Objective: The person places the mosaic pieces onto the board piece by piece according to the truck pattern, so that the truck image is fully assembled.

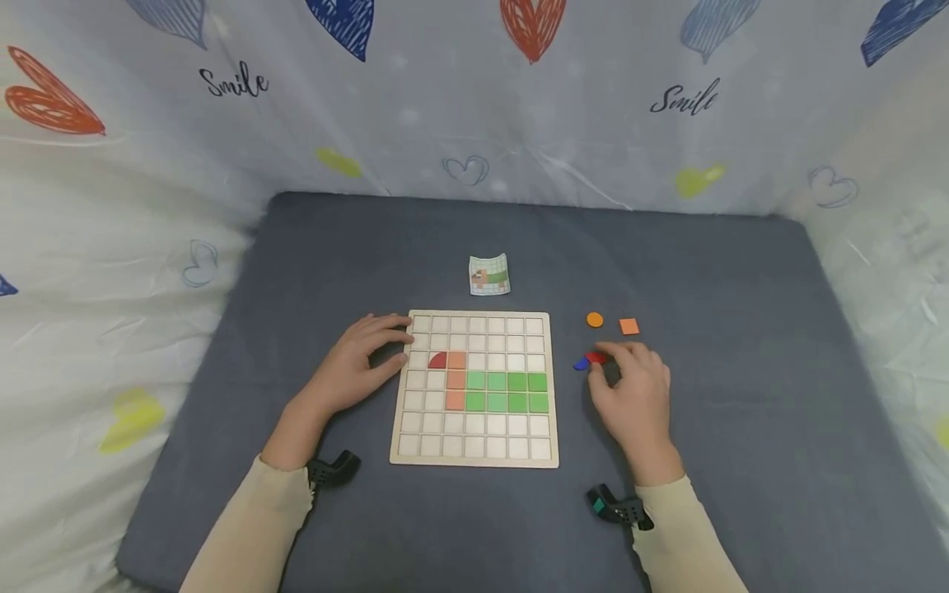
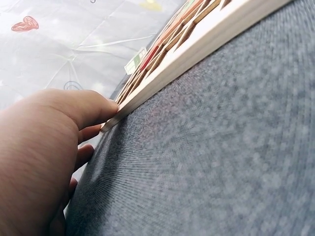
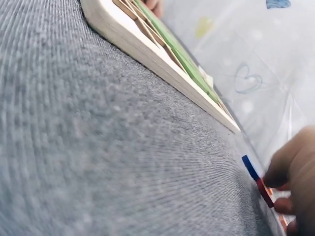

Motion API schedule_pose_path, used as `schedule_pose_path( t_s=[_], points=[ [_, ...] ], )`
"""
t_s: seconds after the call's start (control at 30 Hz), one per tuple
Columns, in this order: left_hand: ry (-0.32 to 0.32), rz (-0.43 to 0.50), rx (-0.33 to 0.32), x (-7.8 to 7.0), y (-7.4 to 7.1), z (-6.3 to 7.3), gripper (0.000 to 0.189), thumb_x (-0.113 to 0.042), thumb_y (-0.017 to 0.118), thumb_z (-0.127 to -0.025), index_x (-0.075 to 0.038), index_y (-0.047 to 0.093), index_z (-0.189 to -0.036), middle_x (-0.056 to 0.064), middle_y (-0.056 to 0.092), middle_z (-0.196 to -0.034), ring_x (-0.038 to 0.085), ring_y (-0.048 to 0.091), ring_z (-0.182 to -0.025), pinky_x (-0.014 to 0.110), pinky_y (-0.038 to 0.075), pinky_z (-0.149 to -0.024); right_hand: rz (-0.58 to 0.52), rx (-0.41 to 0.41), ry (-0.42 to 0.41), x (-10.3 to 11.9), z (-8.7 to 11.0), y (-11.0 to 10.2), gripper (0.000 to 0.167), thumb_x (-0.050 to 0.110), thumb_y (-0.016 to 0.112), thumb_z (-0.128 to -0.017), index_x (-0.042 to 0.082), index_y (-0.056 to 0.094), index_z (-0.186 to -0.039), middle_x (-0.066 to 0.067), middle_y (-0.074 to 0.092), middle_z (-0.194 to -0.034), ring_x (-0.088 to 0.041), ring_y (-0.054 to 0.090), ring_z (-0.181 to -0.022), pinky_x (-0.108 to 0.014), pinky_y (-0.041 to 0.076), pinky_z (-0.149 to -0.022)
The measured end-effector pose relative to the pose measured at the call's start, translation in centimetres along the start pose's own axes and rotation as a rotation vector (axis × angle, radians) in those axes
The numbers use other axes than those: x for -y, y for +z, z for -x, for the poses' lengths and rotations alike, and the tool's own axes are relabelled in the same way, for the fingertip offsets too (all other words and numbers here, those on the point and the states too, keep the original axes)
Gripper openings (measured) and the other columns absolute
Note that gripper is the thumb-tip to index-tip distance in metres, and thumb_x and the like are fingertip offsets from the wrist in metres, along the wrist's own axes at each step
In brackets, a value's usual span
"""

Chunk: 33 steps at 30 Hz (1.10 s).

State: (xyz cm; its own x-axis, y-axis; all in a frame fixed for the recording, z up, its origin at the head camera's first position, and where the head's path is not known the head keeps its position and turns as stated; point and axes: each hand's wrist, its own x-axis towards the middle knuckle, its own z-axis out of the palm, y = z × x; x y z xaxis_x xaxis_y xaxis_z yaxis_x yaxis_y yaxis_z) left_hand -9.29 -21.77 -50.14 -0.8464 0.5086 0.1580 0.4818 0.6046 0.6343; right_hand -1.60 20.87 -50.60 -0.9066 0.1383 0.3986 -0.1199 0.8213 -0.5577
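Observation:
A square wooden grid board (image 1: 474, 456) lies on the dark cloth, with orange, green and dark red pieces set in some cells. At its upper left edge rests my left hand (image 1: 361, 358), fingertips and thumb touching the rim, fingers spread. To the right of the board, my right hand (image 1: 636, 399) pinches a small red piece (image 1: 596, 357) between thumb and fingertip, low at the cloth. Against it sits a blue piece (image 1: 582, 364); the right wrist view shows the blue piece (image 3: 250, 167) and the red piece (image 3: 264, 191) end to end.
Beyond the right hand lie an orange disc (image 1: 595, 319) and an orange square (image 1: 628, 326). A small printed picture card (image 1: 489, 275) stands behind the board. A patterned white curtain (image 1: 578, 132) hangs around the table's back and sides.

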Motion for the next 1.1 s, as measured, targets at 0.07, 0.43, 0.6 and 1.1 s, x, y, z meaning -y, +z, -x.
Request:
schedule_pose_path(
  t_s=[0.07, 0.43, 0.6, 1.1],
  points=[
    [-0.003, 0.000, 0.001, 0.0, 0.1, -0.1, 0.032, -0.023, 0.078, -0.105, -0.014, 0.076, -0.136, 0.008, 0.059, -0.159, 0.035, 0.044, -0.156, 0.050, 0.018, -0.139, 0.027, 0.020, 0.014, -0.1, 0.1, 0.0, 0.025, 0.006, 0.078, -0.091, 0.000, 0.082, -0.115, -0.018, 0.069, -0.108, -0.041, 0.060, -0.089, -0.050, 0.040, -0.074],
    [-0.012, 0.010, 0.002, 0.0, 0.0, -0.1, 0.031, -0.020, 0.079, -0.105, -0.013, 0.076, -0.135, 0.009, 0.060, -0.158, 0.036, 0.044, -0.156, 0.049, 0.017, -0.139, 0.031, 0.043, 0.037, 0.0, 0.1, 0.0, 0.024, 0.004, 0.077, -0.092, -0.002, 0.082, -0.114, -0.018, 0.068, -0.103, -0.039, 0.060, -0.087, -0.048, 0.038, -0.072],
    [-0.009, 0.006, -0.001, -0.2, 0.0, -0.2, 0.032, -0.020, 0.079, -0.104, -0.012, 0.076, -0.135, 0.010, 0.059, -0.158, 0.035, 0.044, -0.155, 0.049, 0.018, -0.139, 0.011, 0.020, 0.043, 0.1, 0.1, 0.0, 0.023, 0.002, 0.077, -0.092, -0.003, 0.082, -0.114, -0.020, 0.069, -0.105, -0.041, 0.061, -0.090, -0.052, 0.042, -0.076],
    [0.006, -0.007, -0.005, -0.1, 0.1, -0.3, 0.033, -0.022, 0.079, -0.105, -0.012, 0.076, -0.136, 0.010, 0.059, -0.159, 0.036, 0.045, -0.155, 0.050, 0.018, -0.139, -0.185, -0.048, -0.101, 1.5, -0.2, 0.9, 0.026, -0.002, 0.076, -0.090, -0.004, 0.081, -0.116, -0.020, 0.070, -0.108, -0.038, 0.060, -0.092, -0.046, 0.048, -0.078]
  ],
)
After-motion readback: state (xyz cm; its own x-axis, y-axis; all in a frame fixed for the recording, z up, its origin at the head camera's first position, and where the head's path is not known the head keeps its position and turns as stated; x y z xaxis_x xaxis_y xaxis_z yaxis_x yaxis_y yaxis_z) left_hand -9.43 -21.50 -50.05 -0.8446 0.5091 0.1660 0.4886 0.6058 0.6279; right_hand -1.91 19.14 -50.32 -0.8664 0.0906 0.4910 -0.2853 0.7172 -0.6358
